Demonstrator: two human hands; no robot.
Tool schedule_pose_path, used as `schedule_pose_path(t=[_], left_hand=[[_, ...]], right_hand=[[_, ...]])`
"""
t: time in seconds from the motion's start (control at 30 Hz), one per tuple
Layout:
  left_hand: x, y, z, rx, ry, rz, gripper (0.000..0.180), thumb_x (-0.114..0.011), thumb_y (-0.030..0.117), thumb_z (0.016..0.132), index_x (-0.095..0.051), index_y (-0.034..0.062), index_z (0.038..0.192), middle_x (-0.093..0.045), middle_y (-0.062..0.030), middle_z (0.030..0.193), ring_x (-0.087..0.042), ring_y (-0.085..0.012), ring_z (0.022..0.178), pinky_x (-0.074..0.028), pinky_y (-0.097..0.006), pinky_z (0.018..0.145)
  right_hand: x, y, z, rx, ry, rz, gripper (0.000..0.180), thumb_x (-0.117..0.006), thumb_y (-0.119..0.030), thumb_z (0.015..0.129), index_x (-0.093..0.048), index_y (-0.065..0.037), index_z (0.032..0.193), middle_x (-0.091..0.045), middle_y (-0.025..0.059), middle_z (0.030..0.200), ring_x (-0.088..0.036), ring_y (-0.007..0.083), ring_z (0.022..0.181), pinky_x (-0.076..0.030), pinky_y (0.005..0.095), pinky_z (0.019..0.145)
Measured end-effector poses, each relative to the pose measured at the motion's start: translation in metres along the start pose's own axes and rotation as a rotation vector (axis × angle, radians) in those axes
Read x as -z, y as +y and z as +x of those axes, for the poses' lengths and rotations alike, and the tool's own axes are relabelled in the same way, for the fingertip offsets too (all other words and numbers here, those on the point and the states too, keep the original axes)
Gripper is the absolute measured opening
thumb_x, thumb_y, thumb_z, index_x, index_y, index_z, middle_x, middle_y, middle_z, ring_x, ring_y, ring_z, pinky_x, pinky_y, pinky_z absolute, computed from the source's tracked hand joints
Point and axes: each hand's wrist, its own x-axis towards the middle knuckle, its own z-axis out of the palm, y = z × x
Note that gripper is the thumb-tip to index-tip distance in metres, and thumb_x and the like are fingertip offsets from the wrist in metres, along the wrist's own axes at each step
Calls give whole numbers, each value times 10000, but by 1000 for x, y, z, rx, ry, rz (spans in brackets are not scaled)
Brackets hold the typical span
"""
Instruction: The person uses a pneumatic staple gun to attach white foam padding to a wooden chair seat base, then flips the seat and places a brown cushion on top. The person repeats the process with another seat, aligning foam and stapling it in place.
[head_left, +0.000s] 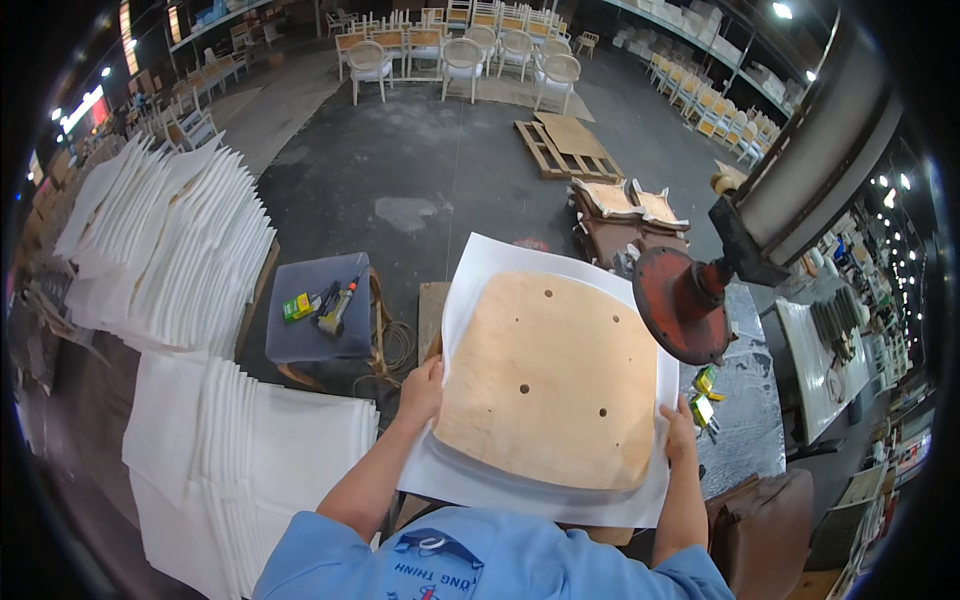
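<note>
A pale plywood seat board with rounded corners and several drilled holes lies on a larger white foam sheet in front of me. My left hand is closed on the sheet's left edge, close beside the board. On the opposite side, my right hand grips the sheet's right edge, fingers partly hidden. Foam shows around the board on all sides. A round red press plate on a thick grey column hangs just past the sheet's upper right corner.
Stacks of white foam sheets rise on the left. A stool carries a tool and a small green-yellow box. Right of the sheet stands a plastic-covered table; brown upholstered pieces sit nearby. Farther off are a pallet and rows of chairs.
</note>
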Motion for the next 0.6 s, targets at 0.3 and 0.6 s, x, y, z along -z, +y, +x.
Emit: schedule_pose_path(t=[0.3,0.6], left_hand=[[82,-33,-80,369,-235,-315,415,-816,199,1046,-735,-38,1377,-820,-104,1071,-765,-160,912,-611,-327,852],[77,-36,-92,643,-389,-509,496,-873,224,1006,-708,-122,1321,-808,-208,1186,-824,-300,1019,-683,-450,898]], right_hand=[[78,27,-101,-361,-111,-281,553,-796,-124,1017,-627,-4,1530,-797,103,1181,-770,214,967,-609,374,832],[74,39,-133,-402,-131,-427,404,-793,-63,974,-727,63,1353,-817,146,1201,-783,265,1024,-613,417,948]])
